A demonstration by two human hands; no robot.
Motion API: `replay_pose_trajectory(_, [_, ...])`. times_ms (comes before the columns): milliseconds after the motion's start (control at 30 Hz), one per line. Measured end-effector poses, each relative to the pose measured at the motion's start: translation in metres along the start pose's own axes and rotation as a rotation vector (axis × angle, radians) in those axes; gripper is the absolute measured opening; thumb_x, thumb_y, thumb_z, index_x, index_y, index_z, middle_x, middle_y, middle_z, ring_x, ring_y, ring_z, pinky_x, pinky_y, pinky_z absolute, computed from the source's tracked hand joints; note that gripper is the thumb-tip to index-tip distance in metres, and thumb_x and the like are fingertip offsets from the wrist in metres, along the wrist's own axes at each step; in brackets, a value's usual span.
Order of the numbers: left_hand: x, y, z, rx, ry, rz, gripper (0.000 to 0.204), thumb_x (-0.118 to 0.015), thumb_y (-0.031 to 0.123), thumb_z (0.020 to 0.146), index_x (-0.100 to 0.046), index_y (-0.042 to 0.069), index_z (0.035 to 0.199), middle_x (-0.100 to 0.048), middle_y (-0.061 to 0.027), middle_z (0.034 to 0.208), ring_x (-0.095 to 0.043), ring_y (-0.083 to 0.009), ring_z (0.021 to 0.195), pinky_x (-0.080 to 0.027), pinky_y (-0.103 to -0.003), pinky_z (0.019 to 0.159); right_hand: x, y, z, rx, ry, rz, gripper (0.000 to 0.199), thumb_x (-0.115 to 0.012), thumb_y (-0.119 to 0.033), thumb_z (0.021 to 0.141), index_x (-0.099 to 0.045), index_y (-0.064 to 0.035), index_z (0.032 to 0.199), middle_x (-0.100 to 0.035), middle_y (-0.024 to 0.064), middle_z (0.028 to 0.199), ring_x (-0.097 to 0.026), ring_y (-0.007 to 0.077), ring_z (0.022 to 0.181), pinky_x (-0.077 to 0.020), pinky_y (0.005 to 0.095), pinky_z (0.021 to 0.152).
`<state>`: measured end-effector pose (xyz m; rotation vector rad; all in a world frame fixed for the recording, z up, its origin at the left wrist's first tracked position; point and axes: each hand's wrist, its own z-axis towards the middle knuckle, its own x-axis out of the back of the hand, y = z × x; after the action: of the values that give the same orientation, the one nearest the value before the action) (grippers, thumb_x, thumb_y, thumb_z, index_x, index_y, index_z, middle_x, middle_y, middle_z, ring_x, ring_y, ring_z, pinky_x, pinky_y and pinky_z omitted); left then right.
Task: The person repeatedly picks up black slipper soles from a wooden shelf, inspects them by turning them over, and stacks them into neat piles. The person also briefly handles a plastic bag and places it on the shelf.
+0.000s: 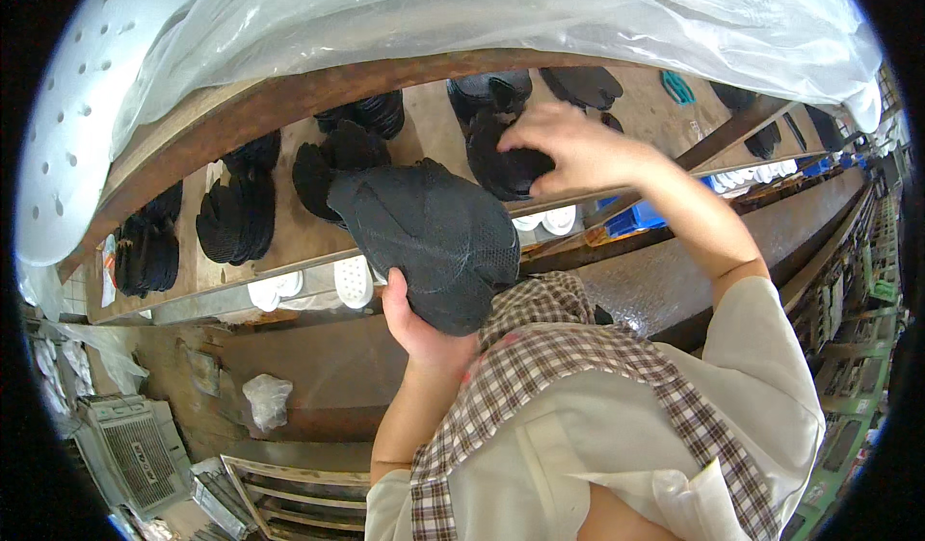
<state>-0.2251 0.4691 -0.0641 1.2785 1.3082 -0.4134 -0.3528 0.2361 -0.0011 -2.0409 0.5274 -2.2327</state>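
A thick bundle of black mesh pieces that look like shoe uppers [424, 237] rests in my left hand [429, 324], its thumb pressed on the near edge and the other fingers hidden beneath. My right hand [573, 146] reaches across to the wooden shelf [626, 122], where its curled fingers and thumb close round the edge of a pile of black shoe uppers [501, 160]. More stacks of black uppers [236, 218] stand along the shelf to the left. Another small stack [337, 160] lies just beyond the bundle in my left hand.
Clear plastic sheeting [501, 11] covers a higher level, edged by a wooden beam [289, 98]. Teal scissor-like handles [677, 87] lie on the shelf at right. White soles [354, 283] and a blue bin [636, 218] sit below. A green metal rack [853, 387] stands at far right.
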Motion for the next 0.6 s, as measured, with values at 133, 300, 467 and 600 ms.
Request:
replay_pose_trajectory(133, [0.001,0.006,0.008,0.102,-0.091,-0.03,0.063,-0.044,0.053,0.089,-0.04,0.013,0.137,-0.049,-0.0102,0.135,-0.048,-0.0329,0.122,-0.04,-0.056,0.097,-0.031,0.002,-0.007,-0.068,0.033,0.015,0.061,-0.078,-0.028,0.068,-0.057,-0.0113,0.123,-0.055,0.0115,0.121,-0.045,0.0334,0.118,-0.0359,0.0473,0.1])
replay_pose_trajectory(300, [0.001,0.008,0.013,0.146,-0.164,-0.033,0.061,-0.043,0.051,0.09,-0.04,0.012,0.137,-0.049,-0.0111,0.134,-0.049,-0.0335,0.121,-0.044,-0.055,0.093,-0.035,-0.005,-0.011,-0.053,0.135,-0.057,0.066,-0.078,-0.036,0.067,-0.056,-0.0098,0.124,-0.05,0.0171,0.131,-0.044,0.0369,0.122,-0.0369,0.0463,0.1])
replay_pose_trajectory(467, [0.004,0.005,0.021,0.134,-0.204,0.045,0.056,-0.045,0.04,0.093,-0.038,0.008,0.138,-0.049,-0.0131,0.134,-0.048,-0.0325,0.122,-0.042,-0.051,0.097,-0.002,-0.045,-0.009,0.062,0.52,0.1,0.048,-0.076,-0.034,0.07,-0.065,-0.0075,0.108,-0.057,0.0127,0.121,-0.049,0.033,0.116,-0.041,0.0428,0.095])
replay_pose_trajectory(600, [0.006,0.0,0.024,0.126,-0.252,0.064,0.053,-0.051,0.026,0.092,-0.036,0.003,0.137,-0.048,-0.0151,0.132,-0.051,-0.0295,0.119,-0.041,-0.043,0.102,-0.021,-0.088,-0.001,0.183,0.361,-0.063,0.052,-0.077,-0.037,0.066,-0.064,-0.0013,0.1,-0.058,0.0086,0.113,-0.049,0.029,0.114,-0.0371,0.0432,0.097])
